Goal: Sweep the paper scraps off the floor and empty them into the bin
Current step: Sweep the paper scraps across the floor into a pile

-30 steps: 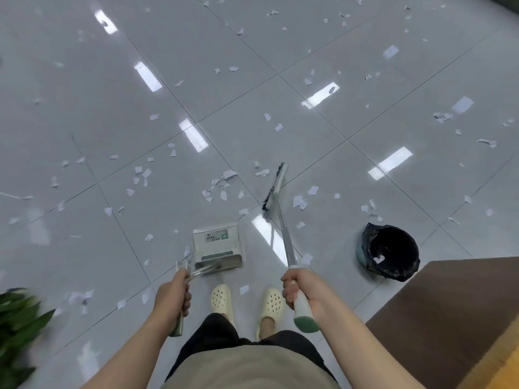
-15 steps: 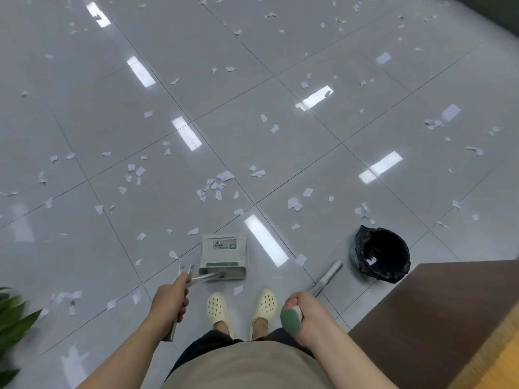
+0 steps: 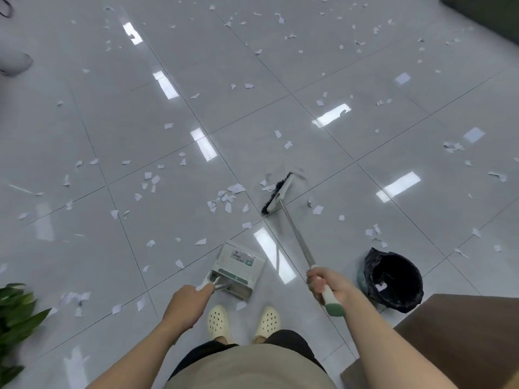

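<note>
The broom [image 3: 278, 193] has swung back out since half a second ago, its head now on the glossy grey tiled floor [image 3: 393, 88] among paper scraps [image 3: 227, 197], right hand [image 3: 325, 284] gripping its handle, left hand [image 3: 186, 304] gripping the dustpan [image 3: 238, 269] handle, black-lined bin [image 3: 393, 279] just right.

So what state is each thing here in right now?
broom: head down on the floor, right hand grips its handle
dustpan: on the floor, left hand grips its handle
bin: upright, open, black liner
paper scraps: scattered over the floor
</note>
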### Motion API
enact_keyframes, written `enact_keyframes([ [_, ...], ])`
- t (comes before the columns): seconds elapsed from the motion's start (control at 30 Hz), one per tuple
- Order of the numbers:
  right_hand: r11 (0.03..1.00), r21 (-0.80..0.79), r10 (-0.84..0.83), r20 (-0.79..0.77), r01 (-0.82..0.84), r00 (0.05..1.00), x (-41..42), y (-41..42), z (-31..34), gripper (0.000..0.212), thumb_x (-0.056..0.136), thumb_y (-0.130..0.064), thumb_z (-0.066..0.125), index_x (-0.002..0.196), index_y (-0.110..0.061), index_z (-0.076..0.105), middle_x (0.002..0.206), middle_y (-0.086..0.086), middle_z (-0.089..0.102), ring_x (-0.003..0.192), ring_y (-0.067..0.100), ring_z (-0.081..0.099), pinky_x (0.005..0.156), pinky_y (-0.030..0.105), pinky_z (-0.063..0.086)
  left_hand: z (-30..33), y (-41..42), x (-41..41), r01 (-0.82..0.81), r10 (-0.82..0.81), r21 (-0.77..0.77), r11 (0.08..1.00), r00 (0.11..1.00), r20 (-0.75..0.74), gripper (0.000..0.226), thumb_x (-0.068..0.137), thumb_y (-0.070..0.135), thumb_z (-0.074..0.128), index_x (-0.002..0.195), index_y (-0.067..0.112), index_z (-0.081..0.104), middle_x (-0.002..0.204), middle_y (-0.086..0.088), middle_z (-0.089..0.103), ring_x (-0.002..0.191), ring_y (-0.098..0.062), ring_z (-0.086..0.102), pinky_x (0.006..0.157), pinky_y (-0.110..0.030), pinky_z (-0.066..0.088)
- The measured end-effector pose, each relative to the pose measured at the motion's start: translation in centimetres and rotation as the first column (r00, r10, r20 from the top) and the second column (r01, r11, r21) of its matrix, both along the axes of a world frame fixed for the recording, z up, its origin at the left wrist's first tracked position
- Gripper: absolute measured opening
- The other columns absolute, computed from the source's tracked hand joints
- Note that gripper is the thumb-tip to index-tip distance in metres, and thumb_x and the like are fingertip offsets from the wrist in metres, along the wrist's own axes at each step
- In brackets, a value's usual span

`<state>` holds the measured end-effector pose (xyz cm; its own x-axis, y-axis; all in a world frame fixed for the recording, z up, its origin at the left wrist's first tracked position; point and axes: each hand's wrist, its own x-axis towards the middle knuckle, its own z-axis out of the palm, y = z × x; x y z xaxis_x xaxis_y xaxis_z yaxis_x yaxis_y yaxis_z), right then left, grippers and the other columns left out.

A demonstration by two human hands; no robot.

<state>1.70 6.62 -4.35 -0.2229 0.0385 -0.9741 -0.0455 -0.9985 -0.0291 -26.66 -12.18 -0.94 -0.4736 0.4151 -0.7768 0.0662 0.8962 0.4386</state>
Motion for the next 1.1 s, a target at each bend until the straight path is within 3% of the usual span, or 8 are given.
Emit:
enact_keyframes([
  [0.17, 0.988, 0.147, 0.039, 0.007, -0.040, 0.999, 1.7, 3.9, 2.9, 0.024, 0.090, 0.005, 0.048, 0.078, -0.014, 0.039, 0.054, -0.001, 0.034, 0.033, 0.007, 0.033, 0.027, 0.017, 0.029, -0.2, 4.1, 1.9, 0.016, -0.016, 0.020, 1.000, 1.000, 0.002, 0.040, 0.086, 0.047, 0.056, 0.068, 0.014, 0.041, 0.052, 0.001, 0.040, 0.047, -0.017, 0.031, 0.049, -0.026, 0.028],
  [0.27, 0.968, 0.241, 0.057, 0.084, -0.076, 0.995, 2.3, 4.1, 4.7, 0.022, 0.088, 0.007, 0.048, 0.079, -0.011, 0.041, 0.052, 0.001, 0.034, 0.033, 0.008, 0.032, 0.028, 0.016, 0.028, -0.3, 6.8, 2.7, -0.022, 0.021, 0.050, 0.998, 0.999, 0.029, 0.040, 0.087, 0.047, 0.055, 0.071, 0.012, 0.048, 0.051, 0.000, 0.042, 0.045, -0.019, 0.032, 0.049, -0.026, 0.030],
  [0.4, 0.946, 0.302, 0.057, 0.200, -0.117, 0.978, 3.5, 3.2, 5.9, 0.023, 0.087, 0.009, 0.047, 0.074, -0.010, 0.042, 0.045, 0.003, 0.034, 0.031, 0.011, 0.030, 0.031, 0.016, 0.028, -0.6, 10.2, 3.1, -0.039, 0.028, 0.106, 0.994, 0.994, 0.106, 0.042, 0.083, 0.053, 0.056, 0.080, 0.013, 0.043, 0.060, -0.004, 0.036, 0.050, -0.019, 0.026, 0.049, -0.027, 0.025],
  [0.73, 0.976, 0.219, -0.083, 0.376, -0.001, 0.923, 4.1, 4.2, 4.3, 0.021, 0.085, 0.009, 0.043, 0.074, -0.009, 0.041, 0.041, 0.002, 0.033, 0.027, 0.014, 0.031, 0.032, 0.016, 0.032, -3.2, 18.6, 3.6, 0.144, -0.162, 0.117, 0.983, 0.974, 0.161, 0.034, 0.087, 0.043, 0.058, 0.078, 0.013, 0.046, 0.059, -0.004, 0.041, 0.048, -0.019, 0.031, 0.048, -0.027, 0.029],
  [0.9, 0.981, 0.123, -0.184, 0.330, 0.151, 0.926, 1.7, 8.4, 3.8, 0.018, 0.085, 0.006, 0.041, 0.083, -0.011, 0.043, 0.042, -0.002, 0.033, 0.028, 0.011, 0.034, 0.031, 0.015, 0.033, -4.0, 23.8, 1.6, 0.195, -0.206, 0.077, 0.978, 0.962, 0.180, 0.034, 0.086, 0.044, 0.057, 0.077, 0.012, 0.047, 0.060, -0.005, 0.042, 0.050, -0.020, 0.032, 0.049, -0.027, 0.029],
  [1.1, 0.962, 0.074, -0.271, 0.147, 0.263, 0.951, -3.7, 14.2, 3.1, 0.019, 0.089, 0.006, 0.040, 0.082, -0.012, 0.039, 0.047, -0.002, 0.033, 0.030, 0.008, 0.035, 0.030, 0.014, 0.034, -4.1, 27.7, -1.7, 0.249, -0.254, 0.054, 0.967, 0.950, 0.183, 0.036, 0.086, 0.046, 0.056, 0.075, 0.012, 0.050, 0.058, -0.004, 0.046, 0.050, -0.020, 0.035, 0.048, -0.026, 0.032],
])
